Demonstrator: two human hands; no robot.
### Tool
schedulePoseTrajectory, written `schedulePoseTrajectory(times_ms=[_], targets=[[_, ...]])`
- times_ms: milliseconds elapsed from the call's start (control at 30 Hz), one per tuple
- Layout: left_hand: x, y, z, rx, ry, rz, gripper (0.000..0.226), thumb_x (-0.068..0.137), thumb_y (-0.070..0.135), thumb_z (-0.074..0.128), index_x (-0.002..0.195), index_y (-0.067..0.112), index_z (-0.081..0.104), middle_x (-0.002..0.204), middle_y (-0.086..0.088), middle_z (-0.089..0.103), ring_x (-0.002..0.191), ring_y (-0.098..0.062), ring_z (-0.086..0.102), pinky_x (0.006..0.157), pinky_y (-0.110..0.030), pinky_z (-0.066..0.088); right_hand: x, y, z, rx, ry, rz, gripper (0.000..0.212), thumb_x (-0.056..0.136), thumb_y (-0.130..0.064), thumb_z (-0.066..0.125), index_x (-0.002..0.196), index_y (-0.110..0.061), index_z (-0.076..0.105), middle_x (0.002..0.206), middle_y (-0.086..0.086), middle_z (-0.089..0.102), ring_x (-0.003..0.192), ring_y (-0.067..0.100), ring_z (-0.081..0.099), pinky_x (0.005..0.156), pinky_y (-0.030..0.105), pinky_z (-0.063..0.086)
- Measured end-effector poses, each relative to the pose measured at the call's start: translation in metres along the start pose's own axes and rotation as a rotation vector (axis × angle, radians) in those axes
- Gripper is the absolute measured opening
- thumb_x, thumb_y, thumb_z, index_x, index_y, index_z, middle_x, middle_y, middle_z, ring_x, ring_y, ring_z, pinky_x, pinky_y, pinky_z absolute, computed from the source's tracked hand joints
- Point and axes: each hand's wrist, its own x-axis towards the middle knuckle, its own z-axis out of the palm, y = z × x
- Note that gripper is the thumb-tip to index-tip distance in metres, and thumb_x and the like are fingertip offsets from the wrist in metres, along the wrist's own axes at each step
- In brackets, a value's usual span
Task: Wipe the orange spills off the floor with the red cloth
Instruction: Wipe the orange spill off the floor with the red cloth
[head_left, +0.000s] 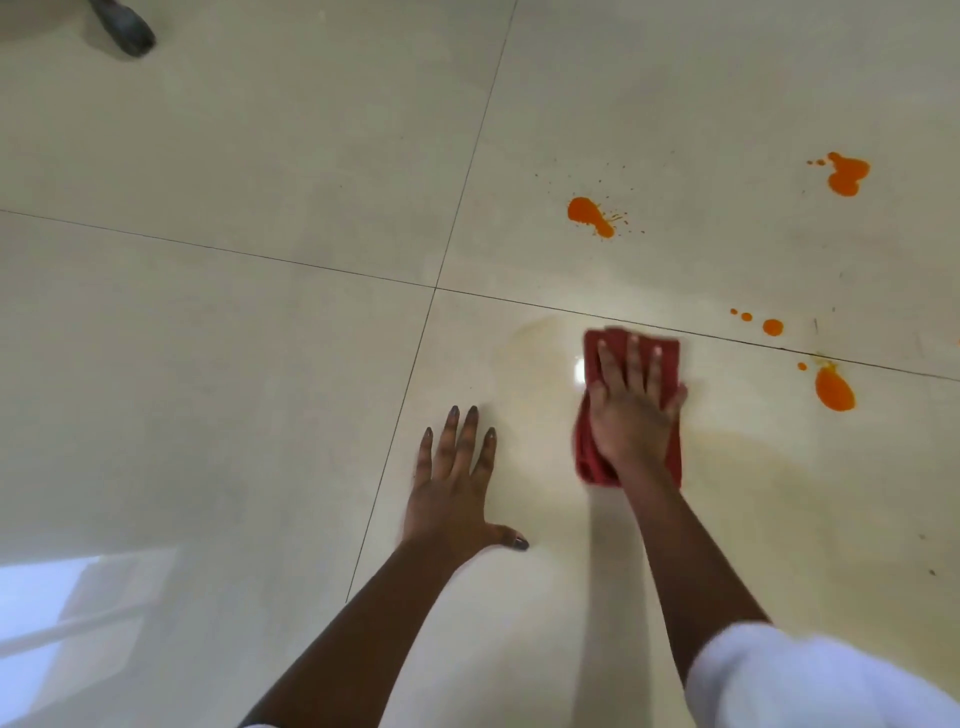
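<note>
1. The right hand (631, 410) lay flat on the folded red cloth (592, 457). Its fingers were straight and spread, pressing the cloth against the cream tile floor (260, 389) just below a grout line (727, 338) rather than curling round it.
2. The left hand (452, 493) rested open and palm down on bare tile. It lay left of the cloth and apart from it, apparently as a brace.
3. Step in hand: a wiping stroke. A pale yellowish film (753, 441) around the cloth suggested a patch only partly cleaned (the hand's outline was slightly blurred).
4. Unwiped orange spills:
   - the nearest blob (834, 389), right of the cloth;
   - small drops (772, 327) beyond the grout line;
   - a splash (589, 214) farther ahead;
   - a far blob (847, 174) at upper right.
5. Next move, as judged: slide the cloth rightward onto the nearest blob under even, flat pressure. A clean fold would probably be needed, since the thick orange liquid looked liable to smear.
</note>
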Motion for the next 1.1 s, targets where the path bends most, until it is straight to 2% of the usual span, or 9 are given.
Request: schedulePoseTrajectory(times_ms=[200,300,400,500,567,633,767,900,1100], targets=[[0.000,0.003,-0.005,0.023,-0.001,0.017,0.125,0.063,0.088,0.040,0.146,0.014,-0.018,0.150,-0.011,-0.034,0.132,-0.028,-0.040,0.113,-0.048,-0.018,-0.018,-0.055,0.011,-0.093,-0.049,-0.345,0.053,0.097,-0.043,0.013,0.147,-0.036,-0.001,0.157,-0.001,-0.010,0.143,0.026,-0.012,0.111,0.057,-0.006],[-0.001,0.003,-0.006,0.015,-0.015,0.009,0.126,0.063,0.087,0.042,0.146,0.014,-0.017,0.151,-0.012,-0.033,0.133,-0.028,-0.039,0.114,-0.048,-0.017,0.023,-0.024,-0.003,-0.062,-0.034,-0.198,0.052,0.098,-0.040,0.015,0.147,-0.036,0.000,0.158,-0.001,-0.008,0.144,0.025,-0.010,0.113,0.057,-0.002],[-0.001,0.004,-0.009,0.016,-0.033,0.026,0.126,0.064,0.086,0.043,0.147,0.011,-0.015,0.151,-0.012,-0.032,0.133,-0.026,-0.039,0.114,-0.047,-0.017,-0.016,0.006,0.002,0.012,-0.007,0.021,0.052,0.098,-0.039,0.018,0.147,-0.036,-0.001,0.158,-0.001,-0.008,0.144,0.024,-0.010,0.113,0.056,-0.002],[0.001,0.004,-0.012,0.039,-0.053,0.041,0.125,0.066,0.085,0.041,0.146,0.008,-0.015,0.151,-0.012,-0.032,0.130,-0.024,-0.039,0.111,-0.044,-0.021,-0.068,-0.026,0.018,-0.021,-0.032,-0.132,0.054,0.095,-0.042,0.011,0.147,-0.036,-0.003,0.156,0.000,-0.012,0.144,0.027,-0.012,0.111,0.055,-0.006],[0.001,0.005,-0.012,0.080,-0.045,0.042,0.124,0.067,0.086,0.038,0.146,0.007,-0.015,0.152,-0.013,-0.029,0.133,-0.025,-0.036,0.108,-0.044,-0.023,-0.053,-0.043,0.018,-0.072,-0.050,-0.320,0.053,0.096,-0.042,0.010,0.147,-0.037,-0.003,0.156,-0.001,-0.012,0.143,0.027,-0.012,0.111,0.055,-0.007],[0.001,0.004,-0.013,0.098,-0.044,0.038,0.125,0.066,0.087,0.039,0.147,0.007,-0.014,0.153,-0.013,-0.026,0.138,-0.026,-0.030,0.109,-0.045,-0.022,-0.009,-0.038,0.004,-0.081,-0.068,-0.347,0.052,0.097,-0.041,0.014,0.147,-0.036,0.000,0.157,-0.001,-0.010,0.144,0.025,-0.011,0.112,0.056,-0.005],[0.001,0.006,-0.016,0.080,-0.049,0.032,0.126,0.065,0.086,0.042,0.147,0.008,-0.012,0.155,-0.012,-0.022,0.140,-0.026,-0.028,0.111,-0.045,-0.022,0.005,0.016,-0.007,0.024,-0.039,-0.021,0.051,0.099,-0.038,0.017,0.147,-0.037,0.000,0.158,-0.003,-0.009,0.144,0.023,-0.011,0.112,0.056,-0.004],[0.001,-0.003,-0.020,0.091,-0.040,0.063,0.117,0.070,0.083,0.040,0.149,0.009,-0.007,0.157,-0.009,-0.019,0.139,-0.025,-0.030,0.110,-0.047,-0.022,-0.030,0.014,0.005,0.027,-0.001,0.120,0.052,0.098,-0.038,0.017,0.147,-0.035,0.000,0.158,-0.001,-0.009,0.143,0.025,-0.013,0.111,0.057,-0.005],[-0.009,-0.040,-0.020,0.099,-0.046,-0.061,0.125,0.067,0.085,0.041,0.146,0.004,-0.012,0.156,-0.011,-0.020,0.140,-0.025,-0.028,0.112,-0.046,-0.020,-0.004,-0.056,0.005,-0.003,-0.080,-0.167,0.052,0.098,-0.037,0.017,0.148,-0.035,0.001,0.158,0.000,-0.009,0.143,0.027,-0.014,0.111,0.057,-0.007]])
